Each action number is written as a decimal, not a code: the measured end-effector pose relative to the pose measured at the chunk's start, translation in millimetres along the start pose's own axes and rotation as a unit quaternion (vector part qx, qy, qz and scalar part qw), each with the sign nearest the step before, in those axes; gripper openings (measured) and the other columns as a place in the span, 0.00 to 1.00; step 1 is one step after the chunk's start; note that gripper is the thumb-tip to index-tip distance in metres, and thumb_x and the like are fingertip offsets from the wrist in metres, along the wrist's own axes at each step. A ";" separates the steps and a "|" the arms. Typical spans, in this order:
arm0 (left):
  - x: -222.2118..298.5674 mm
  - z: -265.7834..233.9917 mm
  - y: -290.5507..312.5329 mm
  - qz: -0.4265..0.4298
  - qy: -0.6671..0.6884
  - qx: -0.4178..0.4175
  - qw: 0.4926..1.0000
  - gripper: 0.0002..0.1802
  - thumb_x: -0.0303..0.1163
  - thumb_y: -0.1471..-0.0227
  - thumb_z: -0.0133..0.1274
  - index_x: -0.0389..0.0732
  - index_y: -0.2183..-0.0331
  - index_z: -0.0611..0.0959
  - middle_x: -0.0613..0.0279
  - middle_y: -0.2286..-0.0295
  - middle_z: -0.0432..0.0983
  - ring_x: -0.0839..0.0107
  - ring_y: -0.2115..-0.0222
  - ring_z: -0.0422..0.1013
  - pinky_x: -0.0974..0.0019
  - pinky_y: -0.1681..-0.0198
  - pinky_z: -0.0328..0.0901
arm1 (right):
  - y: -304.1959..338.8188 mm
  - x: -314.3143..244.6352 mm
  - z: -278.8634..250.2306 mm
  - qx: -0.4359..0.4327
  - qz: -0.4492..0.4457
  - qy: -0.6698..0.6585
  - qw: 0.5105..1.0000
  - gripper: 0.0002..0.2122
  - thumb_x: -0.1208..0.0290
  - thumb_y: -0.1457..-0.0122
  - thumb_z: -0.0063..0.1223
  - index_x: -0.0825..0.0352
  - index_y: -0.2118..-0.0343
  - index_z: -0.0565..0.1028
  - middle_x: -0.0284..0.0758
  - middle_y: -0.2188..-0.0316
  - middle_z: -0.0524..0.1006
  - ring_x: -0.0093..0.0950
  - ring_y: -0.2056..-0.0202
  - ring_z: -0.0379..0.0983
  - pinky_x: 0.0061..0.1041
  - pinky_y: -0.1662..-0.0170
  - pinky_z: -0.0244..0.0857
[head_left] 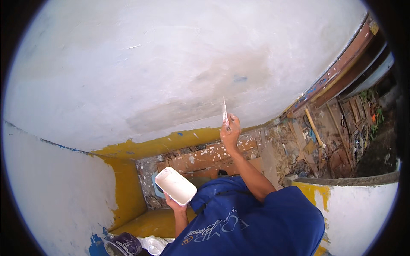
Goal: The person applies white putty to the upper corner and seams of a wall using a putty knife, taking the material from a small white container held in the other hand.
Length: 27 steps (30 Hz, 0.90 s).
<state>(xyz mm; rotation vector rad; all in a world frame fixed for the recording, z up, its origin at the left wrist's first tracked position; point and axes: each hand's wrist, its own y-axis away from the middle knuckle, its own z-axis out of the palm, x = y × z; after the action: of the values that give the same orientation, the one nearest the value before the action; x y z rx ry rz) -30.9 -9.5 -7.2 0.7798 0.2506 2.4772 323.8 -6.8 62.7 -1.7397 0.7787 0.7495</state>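
Observation:
My right hand [231, 130] is closed around the handle of a putty knife [224, 110], seen nearly edge-on and smeared with white. Its tip points up toward the white wall [171, 77], over a greyish, damp-looking patch; whether it touches the wall I cannot tell. Lower and to the left, my left hand [176, 205] grips a white rectangular tub [176, 186] from below. The tub is tilted and has whitish, creamy material inside.
Yellow paint [128, 183] shows along the wall's lower part and in the left corner. A dark bucket [122, 245] and a white plastic bag [154, 244] stand at lower left. Paint-spotted boards [200, 158] lie below; wood scraps and rubble are at right, behind a low wall [363, 205].

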 end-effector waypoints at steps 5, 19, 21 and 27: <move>2.6 13.1 4.7 -0.009 0.017 0.017 1.000 0.30 0.51 0.39 0.37 0.42 0.43 0.66 0.56 0.49 0.69 0.54 0.49 0.68 0.46 0.46 0.64 | -80.7 61.1 -28.5 0.168 0.058 0.085 0.980 0.14 0.79 0.44 0.50 0.75 0.55 0.76 0.48 0.60 0.74 0.44 0.60 0.71 0.37 0.56 0.65; -2.0 20.3 6.6 -0.005 0.038 0.017 0.999 0.30 0.51 0.39 0.37 0.43 0.42 0.65 0.56 0.48 0.69 0.54 0.49 0.68 0.45 0.46 0.64 | -53.4 -12.8 -0.6 0.088 0.128 -0.094 0.983 0.17 0.81 0.49 0.52 0.72 0.54 0.76 0.48 0.55 0.72 0.44 0.56 0.71 0.35 0.54 0.67; -1.5 20.3 3.9 -0.020 0.020 0.009 1.000 0.30 0.50 0.39 0.36 0.43 0.42 0.66 0.56 0.49 0.70 0.54 0.50 0.69 0.46 0.47 0.65 | -87.5 -13.0 -6.0 0.176 0.065 0.108 0.976 0.19 0.77 0.49 0.56 0.69 0.52 0.75 0.45 0.54 0.71 0.43 0.52 0.68 0.39 0.55 0.67; -5.5 32.2 -2.0 -0.046 0.016 0.035 0.998 0.29 0.49 0.39 0.37 0.42 0.43 0.67 0.57 0.51 0.71 0.55 0.51 0.70 0.47 0.47 0.66 | -25.8 -77.5 66.7 -0.040 -0.048 0.073 0.995 0.27 0.78 0.55 0.60 0.65 0.47 0.70 0.44 0.49 0.67 0.43 0.51 0.66 0.39 0.56 0.68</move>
<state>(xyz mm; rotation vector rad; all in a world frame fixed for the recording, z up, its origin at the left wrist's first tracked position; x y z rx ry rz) -7.6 -10.2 15.8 0.7399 0.3775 2.4072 290.6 74.8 120.6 -1.9055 0.7663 0.6019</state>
